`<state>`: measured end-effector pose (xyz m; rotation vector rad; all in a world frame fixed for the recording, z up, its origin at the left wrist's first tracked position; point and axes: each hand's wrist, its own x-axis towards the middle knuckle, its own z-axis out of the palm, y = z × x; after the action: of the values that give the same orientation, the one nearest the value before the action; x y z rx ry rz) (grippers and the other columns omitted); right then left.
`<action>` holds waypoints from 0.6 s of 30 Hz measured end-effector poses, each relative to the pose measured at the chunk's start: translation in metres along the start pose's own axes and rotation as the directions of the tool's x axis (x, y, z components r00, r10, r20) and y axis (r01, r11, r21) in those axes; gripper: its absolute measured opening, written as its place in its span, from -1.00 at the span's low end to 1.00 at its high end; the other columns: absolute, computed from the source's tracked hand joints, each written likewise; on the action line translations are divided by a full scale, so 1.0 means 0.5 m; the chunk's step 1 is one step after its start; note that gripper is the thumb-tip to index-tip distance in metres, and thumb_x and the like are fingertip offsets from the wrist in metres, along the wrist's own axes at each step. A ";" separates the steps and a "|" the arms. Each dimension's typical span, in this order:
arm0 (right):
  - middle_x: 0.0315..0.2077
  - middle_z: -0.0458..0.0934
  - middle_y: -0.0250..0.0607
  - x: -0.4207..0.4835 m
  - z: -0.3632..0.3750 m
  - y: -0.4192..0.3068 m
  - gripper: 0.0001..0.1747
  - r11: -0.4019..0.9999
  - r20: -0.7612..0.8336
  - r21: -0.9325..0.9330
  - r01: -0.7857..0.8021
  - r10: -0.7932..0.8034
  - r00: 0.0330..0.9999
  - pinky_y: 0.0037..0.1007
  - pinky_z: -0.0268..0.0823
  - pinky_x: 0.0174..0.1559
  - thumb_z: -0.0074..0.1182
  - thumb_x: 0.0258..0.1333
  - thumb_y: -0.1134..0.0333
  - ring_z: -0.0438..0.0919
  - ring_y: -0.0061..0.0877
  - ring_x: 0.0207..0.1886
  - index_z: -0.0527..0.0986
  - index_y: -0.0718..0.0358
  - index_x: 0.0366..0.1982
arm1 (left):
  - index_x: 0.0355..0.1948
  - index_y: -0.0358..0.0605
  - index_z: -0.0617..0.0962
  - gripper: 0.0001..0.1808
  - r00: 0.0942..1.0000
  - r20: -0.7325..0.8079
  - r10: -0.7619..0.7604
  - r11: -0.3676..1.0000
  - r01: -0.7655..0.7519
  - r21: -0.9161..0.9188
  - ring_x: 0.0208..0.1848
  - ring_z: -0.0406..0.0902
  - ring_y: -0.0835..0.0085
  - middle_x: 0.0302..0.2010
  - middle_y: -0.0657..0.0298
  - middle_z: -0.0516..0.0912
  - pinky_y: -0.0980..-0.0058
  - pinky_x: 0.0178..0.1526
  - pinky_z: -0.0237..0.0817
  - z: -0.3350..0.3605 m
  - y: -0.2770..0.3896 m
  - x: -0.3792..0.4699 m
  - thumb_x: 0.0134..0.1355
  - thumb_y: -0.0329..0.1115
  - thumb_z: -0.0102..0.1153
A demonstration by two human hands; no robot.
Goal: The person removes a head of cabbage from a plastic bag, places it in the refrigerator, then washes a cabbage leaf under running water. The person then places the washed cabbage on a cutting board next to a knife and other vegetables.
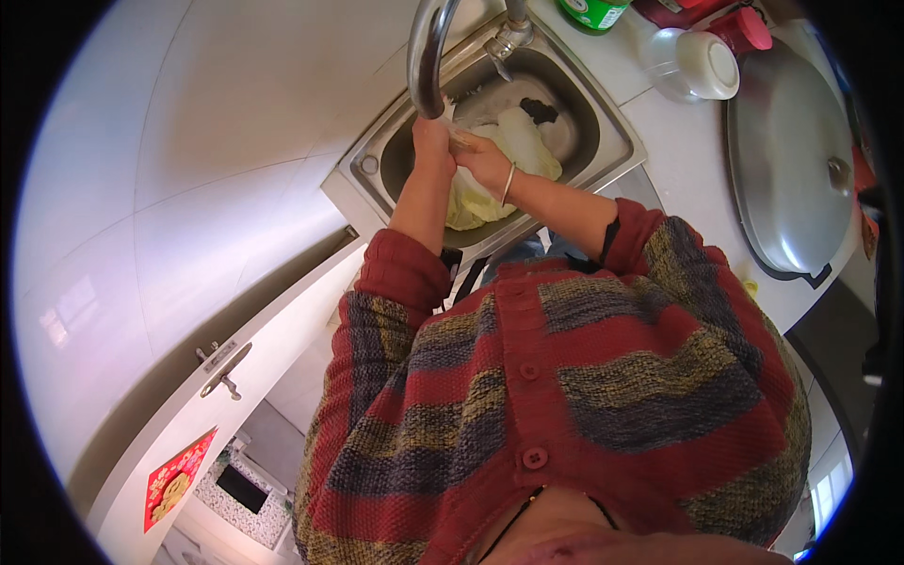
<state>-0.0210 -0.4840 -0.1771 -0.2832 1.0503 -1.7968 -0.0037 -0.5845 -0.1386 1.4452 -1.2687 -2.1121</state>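
Observation:
Both my hands are over the stainless steel sink (613, 106), close together beneath the mouth of the curved metal faucet (426, 67). Water runs over them. My left hand (432, 145) is shut on a pale cabbage leaf (449, 111), though the faucet spout hides part of its fingers. My right hand (483, 161), with a bracelet (508, 185) at its wrist, grips the same leaf from the right side. More pale green and white cabbage leaves (531, 145) lie in the basin below and beside the hands. A dark, crumpled item (539, 111) rests near the basin's far side.
Right of the sink, the white counter (681, 155) bears a large lidded metal pan (791, 162), upturned bowls (696, 67) and a green container (595, 13). A tiled wall (212, 120) rises at left. Below it stands a door with a metal handle (227, 378).

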 end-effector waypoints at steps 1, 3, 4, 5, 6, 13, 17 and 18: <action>-0.12 0.52 -0.25 -0.004 0.000 -0.005 -0.56 0.994 0.001 -0.004 0.109 -0.109 0.994 -0.47 0.27 0.02 0.04 0.16 0.22 0.46 -0.54 -0.05 0.36 0.32 0.01 | -0.04 -0.17 0.52 -0.65 0.995 0.020 0.096 0.985 -0.098 0.139 -0.07 0.44 0.46 -0.09 0.23 0.53 0.49 0.00 0.25 0.009 -0.006 -0.002 0.30 -0.16 -0.08; -0.09 0.51 -0.28 0.002 -0.008 -0.031 -0.52 0.997 -0.007 -0.006 0.075 -0.075 0.997 -0.47 0.26 0.03 -0.02 0.20 0.13 0.44 -0.55 -0.03 0.35 0.32 0.03 | -0.03 -0.17 0.52 -0.62 0.915 0.234 0.328 0.843 -0.395 0.365 -0.05 0.44 0.41 -0.07 0.22 0.53 0.46 0.04 0.23 0.016 -0.023 -0.021 0.34 -0.14 -0.15; -0.07 0.50 -0.29 0.002 -0.010 -0.046 -0.50 0.987 0.038 0.158 0.040 -0.046 0.998 -0.47 0.25 0.04 -0.05 0.22 0.10 0.44 -0.55 -0.03 0.34 0.32 0.04 | -0.01 -0.20 0.51 -0.60 0.845 0.186 0.502 0.774 -0.535 0.340 0.00 0.43 0.37 -0.04 0.21 0.53 0.45 0.10 0.20 0.027 -0.040 -0.034 0.35 -0.16 -0.22; -0.05 0.49 -0.29 0.002 -0.013 -0.063 -0.47 0.922 0.031 0.370 -0.112 0.108 0.994 -0.48 0.24 0.06 -0.06 0.23 0.06 0.43 -0.55 -0.02 0.33 0.33 0.05 | -0.02 -0.20 0.52 -0.59 0.854 0.162 0.494 0.776 -0.518 0.360 -0.02 0.45 0.31 -0.05 0.17 0.54 0.44 0.09 0.20 0.031 -0.048 -0.042 0.36 -0.13 -0.22; -0.04 0.48 -0.29 -0.005 -0.005 -0.074 -0.45 0.791 0.109 0.573 -0.212 0.183 0.977 -0.48 0.22 0.08 -0.08 0.24 0.03 0.43 -0.54 -0.01 0.32 0.34 0.06 | -0.02 -0.19 0.52 -0.58 0.832 0.137 0.537 0.761 -0.548 0.347 -0.04 0.46 0.26 -0.07 0.14 0.55 0.42 0.07 0.21 0.034 -0.055 -0.051 0.36 -0.11 -0.22; -0.04 0.46 -0.26 -0.045 0.076 -0.068 -0.38 0.998 -0.218 -0.039 0.039 -0.046 0.975 -0.50 0.21 0.09 -0.13 0.23 -0.11 0.41 -0.54 0.02 0.32 0.25 0.09 | 0.02 -0.23 0.48 -0.61 0.985 0.122 0.118 0.989 -0.128 0.077 -0.01 0.45 0.28 -0.10 0.16 0.57 0.38 0.10 0.22 0.032 0.001 -0.022 0.33 -0.22 -0.21; 0.10 0.36 -0.17 -0.007 0.042 -0.100 -0.27 0.967 -0.090 0.217 -0.136 0.159 0.983 -0.45 0.15 0.16 -0.17 0.22 -0.17 0.32 -0.49 0.14 0.21 0.23 0.22 | 0.05 -0.19 0.47 -0.57 0.777 0.262 0.573 0.670 -0.628 0.396 0.12 0.39 0.23 0.02 0.17 0.53 0.35 0.20 0.12 0.037 -0.028 -0.060 0.38 -0.12 -0.24; 0.14 0.32 -0.14 -0.003 0.040 -0.107 -0.23 0.912 -0.039 0.376 -0.164 0.193 0.980 -0.43 0.12 0.18 -0.18 0.22 -0.19 0.29 -0.47 0.18 0.18 0.24 0.25 | 0.10 -0.18 0.43 -0.57 0.697 0.352 0.625 0.505 -0.705 0.498 0.17 0.34 0.22 0.09 0.16 0.48 0.36 0.23 0.07 0.038 -0.034 -0.068 0.38 -0.14 -0.27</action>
<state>-0.0423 -0.4864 -0.1242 0.1119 0.7380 -1.8060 -0.0007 -0.5431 -0.1294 0.7285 -2.2508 -1.3045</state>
